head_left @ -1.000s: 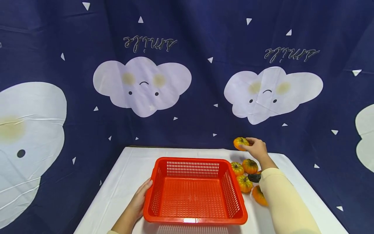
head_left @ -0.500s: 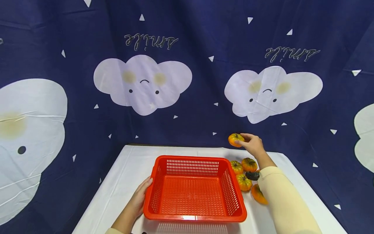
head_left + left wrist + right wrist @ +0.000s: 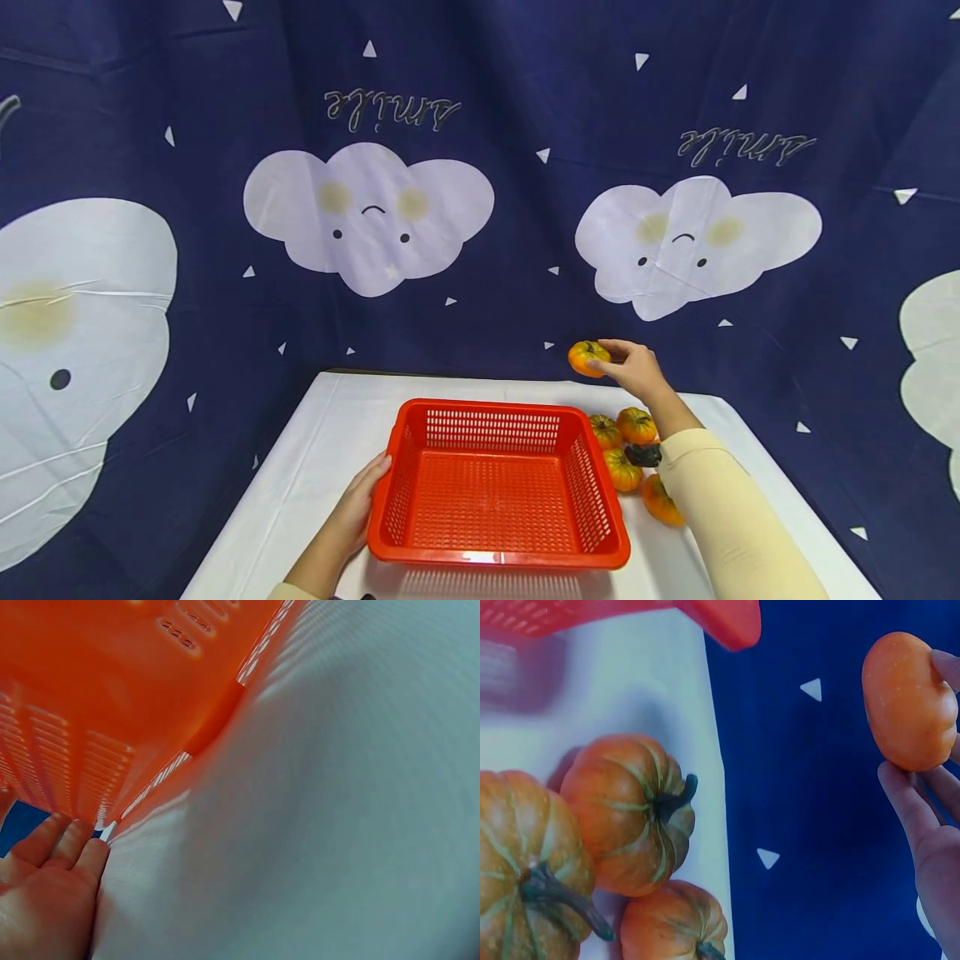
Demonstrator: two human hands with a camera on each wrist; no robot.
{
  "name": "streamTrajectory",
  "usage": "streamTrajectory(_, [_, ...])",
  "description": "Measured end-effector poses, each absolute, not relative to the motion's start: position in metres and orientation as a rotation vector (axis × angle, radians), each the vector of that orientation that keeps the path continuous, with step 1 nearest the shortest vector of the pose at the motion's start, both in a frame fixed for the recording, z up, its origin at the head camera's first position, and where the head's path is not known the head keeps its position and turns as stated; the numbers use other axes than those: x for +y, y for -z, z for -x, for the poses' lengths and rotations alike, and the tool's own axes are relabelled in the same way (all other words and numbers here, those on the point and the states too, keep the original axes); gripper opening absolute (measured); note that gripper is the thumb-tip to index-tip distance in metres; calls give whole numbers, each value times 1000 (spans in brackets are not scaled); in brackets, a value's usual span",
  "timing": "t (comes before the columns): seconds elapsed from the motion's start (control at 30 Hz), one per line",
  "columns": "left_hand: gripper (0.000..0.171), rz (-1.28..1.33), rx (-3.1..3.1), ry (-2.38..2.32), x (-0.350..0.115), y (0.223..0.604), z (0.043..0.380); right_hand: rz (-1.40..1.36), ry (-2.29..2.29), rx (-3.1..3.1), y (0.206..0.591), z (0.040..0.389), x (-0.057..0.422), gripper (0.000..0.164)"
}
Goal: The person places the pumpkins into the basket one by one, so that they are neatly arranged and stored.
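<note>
My right hand (image 3: 639, 372) holds a small orange-and-yellow pumpkin (image 3: 585, 359) between thumb and fingers, raised past the far right corner of the red plastic basket (image 3: 450, 555). In the right wrist view the pumpkin (image 3: 904, 705) shows its smooth orange side, with fingertips against its lower edge. My left hand (image 3: 356, 507) rests along the basket's left side, its fingertips near the rim. From the left wrist, the palm and nearly straight fingers of the left hand (image 3: 54, 889) lie against the slotted wall. Nothing shows inside the basket.
Right of the basket sit several more pumpkins (image 3: 622, 470) on the white tablecloth (image 3: 315, 442), close together. A dark, lumpy object (image 3: 643, 455) lies among them; the right forearm partly hides this group. Behind the table hangs a dark blue curtain (image 3: 525, 333) with cloud prints.
My right hand has carried the pumpkin to the left and slightly upward, away from the other pumpkins. The left hand and the basket have stayed nearly in place.
</note>
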State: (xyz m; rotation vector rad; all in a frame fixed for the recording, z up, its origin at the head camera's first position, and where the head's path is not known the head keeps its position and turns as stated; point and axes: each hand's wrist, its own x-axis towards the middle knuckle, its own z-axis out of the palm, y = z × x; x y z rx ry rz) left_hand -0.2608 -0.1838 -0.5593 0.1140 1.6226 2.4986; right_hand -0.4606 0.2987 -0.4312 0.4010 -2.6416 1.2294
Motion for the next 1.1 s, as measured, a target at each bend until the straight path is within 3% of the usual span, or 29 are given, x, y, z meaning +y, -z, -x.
streamTrajectory(1.1, [70,-108,1651,-2493,-185,560,258,-768,-1281,-2576,427,443,238,58])
